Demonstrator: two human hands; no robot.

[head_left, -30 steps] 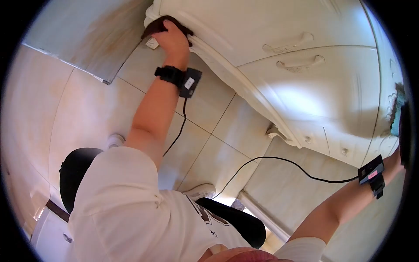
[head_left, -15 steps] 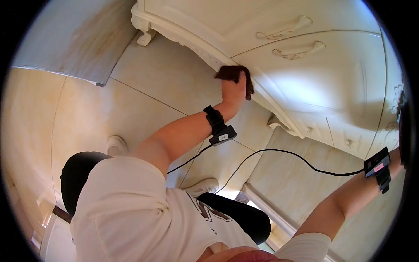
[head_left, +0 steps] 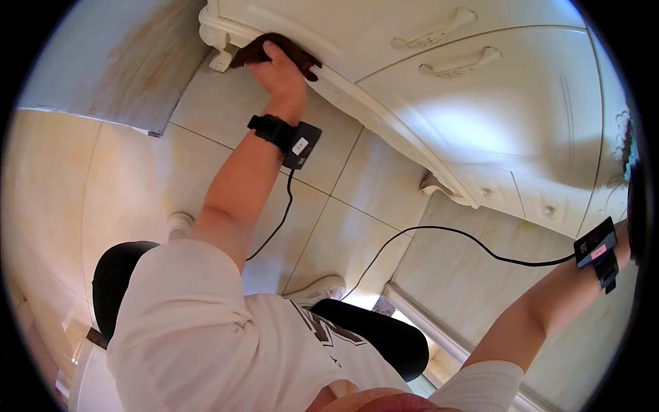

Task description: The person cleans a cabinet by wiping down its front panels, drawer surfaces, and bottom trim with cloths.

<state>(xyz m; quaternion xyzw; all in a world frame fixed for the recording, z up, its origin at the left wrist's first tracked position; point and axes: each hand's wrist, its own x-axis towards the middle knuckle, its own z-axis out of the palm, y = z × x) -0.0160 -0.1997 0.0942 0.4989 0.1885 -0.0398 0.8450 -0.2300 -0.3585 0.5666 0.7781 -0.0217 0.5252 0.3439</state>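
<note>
My left hand (head_left: 280, 72) is closed on a dark brown cloth (head_left: 294, 55). It presses the cloth against the lower front edge of a cream-white cabinet (head_left: 412, 127), near the cabinet's left foot. A black strap with a small box and a cable is round my left wrist. On the far right, my right hand (head_left: 624, 240) reaches the dark rim of the view beside the cabinet's side. Its fingers are hidden there, and a similar strapped box sits on that wrist.
Two carved handles (head_left: 461, 63) and small knobs stand out from the cabinet front. A grey marbled panel (head_left: 117, 62) is at the upper left. Black cables hang over the tiled floor (head_left: 357, 199), near my shoe (head_left: 319, 288) and black-clad knees.
My left hand first went right along the cabinet's lower edge with the cloth, then came back left near the corner foot. My right arm has stayed nearly in place.
</note>
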